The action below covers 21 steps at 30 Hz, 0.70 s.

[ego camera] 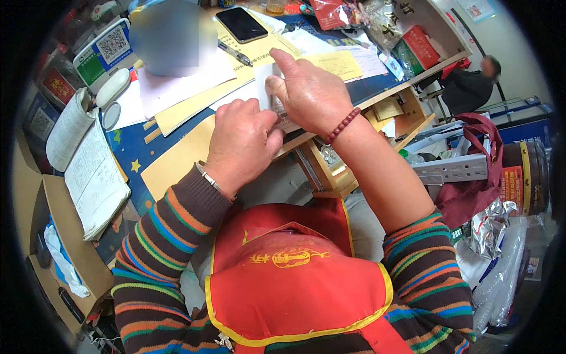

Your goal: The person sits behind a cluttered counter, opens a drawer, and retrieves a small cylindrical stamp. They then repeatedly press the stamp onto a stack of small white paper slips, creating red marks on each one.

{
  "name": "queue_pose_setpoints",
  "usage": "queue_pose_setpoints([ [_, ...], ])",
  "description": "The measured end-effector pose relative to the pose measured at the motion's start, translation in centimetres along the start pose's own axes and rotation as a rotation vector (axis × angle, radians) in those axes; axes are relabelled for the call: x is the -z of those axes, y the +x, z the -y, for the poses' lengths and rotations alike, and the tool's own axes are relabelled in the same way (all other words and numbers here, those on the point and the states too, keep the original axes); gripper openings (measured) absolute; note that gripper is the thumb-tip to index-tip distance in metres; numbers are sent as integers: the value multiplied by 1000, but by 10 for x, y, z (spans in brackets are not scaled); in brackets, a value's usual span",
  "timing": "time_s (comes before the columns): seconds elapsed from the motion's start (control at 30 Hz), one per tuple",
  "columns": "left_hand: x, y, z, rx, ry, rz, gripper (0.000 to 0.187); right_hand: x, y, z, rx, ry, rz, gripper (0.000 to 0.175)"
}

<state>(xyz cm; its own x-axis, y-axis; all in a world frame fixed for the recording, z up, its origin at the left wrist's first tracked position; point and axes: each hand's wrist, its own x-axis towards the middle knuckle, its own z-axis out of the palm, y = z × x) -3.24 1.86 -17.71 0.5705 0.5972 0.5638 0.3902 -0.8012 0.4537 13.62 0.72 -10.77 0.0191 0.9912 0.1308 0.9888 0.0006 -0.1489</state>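
Observation:
A white paper slip (264,84) with small print lies between my hands, over the near edge of the desk. My left hand (245,144) has its fingers curled and pinches the slip's near side, hiding part of it. On the far side of the slip, the thumb of my right hand (309,90) presses on it while the forefinger stretches forward. A dark red bead bracelet (344,126) circles my right wrist, and a metal bangle (210,177) the left. Under and beside the slip are yellow paper envelopes (181,161).
Beyond my hands lie a black smartphone (242,24) and a pen (235,53). At left sit a worn handwritten notebook (95,177), a printed code stand (104,48) and a cardboard box (75,221). An open drawer (334,177) juts below the desk. A seated person (471,88) is at right.

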Motion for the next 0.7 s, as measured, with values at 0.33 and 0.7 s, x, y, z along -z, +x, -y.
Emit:
queue_pose_setpoints([
  [0.33, 1, -3, 4, -12, 60, 89, 22, 66, -30, -66, -48, 298, -479, 39],
  [0.7, -1, -1, 3, -94, 68, 17, 10, 47, -29, -54, -59, 263, -409, 38],
])
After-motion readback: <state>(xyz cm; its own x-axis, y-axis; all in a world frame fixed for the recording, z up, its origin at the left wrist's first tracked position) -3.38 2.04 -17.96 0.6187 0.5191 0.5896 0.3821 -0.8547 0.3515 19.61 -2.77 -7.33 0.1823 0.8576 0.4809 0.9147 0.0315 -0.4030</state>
